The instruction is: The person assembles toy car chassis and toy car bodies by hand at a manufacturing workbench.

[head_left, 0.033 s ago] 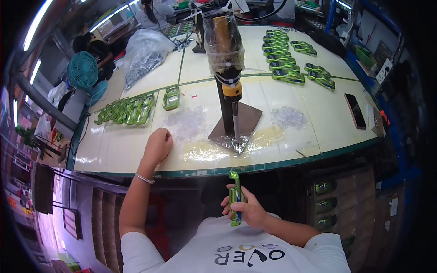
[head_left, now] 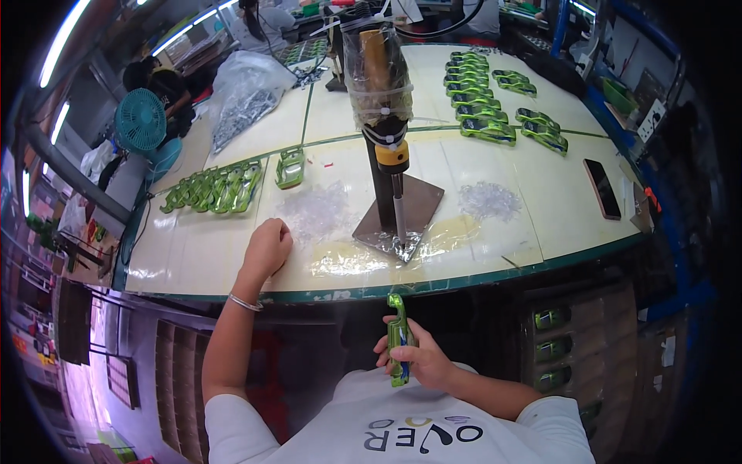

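Observation:
In my right hand [head_left: 423,359], close to my body and below the table edge, is a shiny green toy car body [head_left: 398,334]. The fingers wrap round it and it stands on end. My left hand [head_left: 270,243] rests on the table with its fingers curled in; whether anything is inside them is hidden. Beside that hand lies a loose pile of small clear plastic pieces [head_left: 318,210]. Ahead of me, a power screwdriver with a yellow collar [head_left: 392,158] points down on its stand, its tip over a brown metal base plate [head_left: 423,199].
Several green car shells [head_left: 216,188] line up at left, with one shell [head_left: 291,168] apart. More green cars [head_left: 487,130] stand at far right. A second clear pile [head_left: 490,200], a phone [head_left: 602,189], a plastic bag [head_left: 246,97] and a fan [head_left: 141,118] are around.

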`<state>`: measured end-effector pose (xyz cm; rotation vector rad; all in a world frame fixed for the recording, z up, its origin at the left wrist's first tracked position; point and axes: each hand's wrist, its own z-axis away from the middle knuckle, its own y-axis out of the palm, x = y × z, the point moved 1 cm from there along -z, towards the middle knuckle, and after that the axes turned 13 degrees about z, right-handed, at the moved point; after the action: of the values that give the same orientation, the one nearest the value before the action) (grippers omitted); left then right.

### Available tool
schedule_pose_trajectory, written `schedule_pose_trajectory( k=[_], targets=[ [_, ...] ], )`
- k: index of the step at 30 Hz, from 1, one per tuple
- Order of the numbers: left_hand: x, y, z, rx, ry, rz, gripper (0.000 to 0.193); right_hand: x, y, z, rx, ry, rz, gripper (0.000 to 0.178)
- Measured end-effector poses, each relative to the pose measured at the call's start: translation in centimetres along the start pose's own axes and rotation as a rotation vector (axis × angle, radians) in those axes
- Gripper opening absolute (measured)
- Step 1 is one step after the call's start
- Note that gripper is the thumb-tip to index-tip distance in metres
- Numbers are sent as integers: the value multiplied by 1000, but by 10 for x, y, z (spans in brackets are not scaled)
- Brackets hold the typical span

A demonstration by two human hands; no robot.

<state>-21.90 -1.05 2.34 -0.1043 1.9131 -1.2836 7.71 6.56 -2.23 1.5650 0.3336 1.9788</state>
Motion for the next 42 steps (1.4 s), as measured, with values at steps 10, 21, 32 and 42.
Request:
schedule_pose_trajectory(
  k=[10,21,32,42],
  targets=[
    [18,5,9,-100,218,-320,8,-5,-4,5,24,53,10,62],
    [17,-10,33,-144,-208,920,10,-13,-8,9,98,76,-8,65],
    [-70,15,102,-23,-152,1327,17,25,-10,0,-77,-220,594,85],
    [-118,18,117,19,262,1199,23,59,-4,6,-215,-532,1131,80]
  ],
)
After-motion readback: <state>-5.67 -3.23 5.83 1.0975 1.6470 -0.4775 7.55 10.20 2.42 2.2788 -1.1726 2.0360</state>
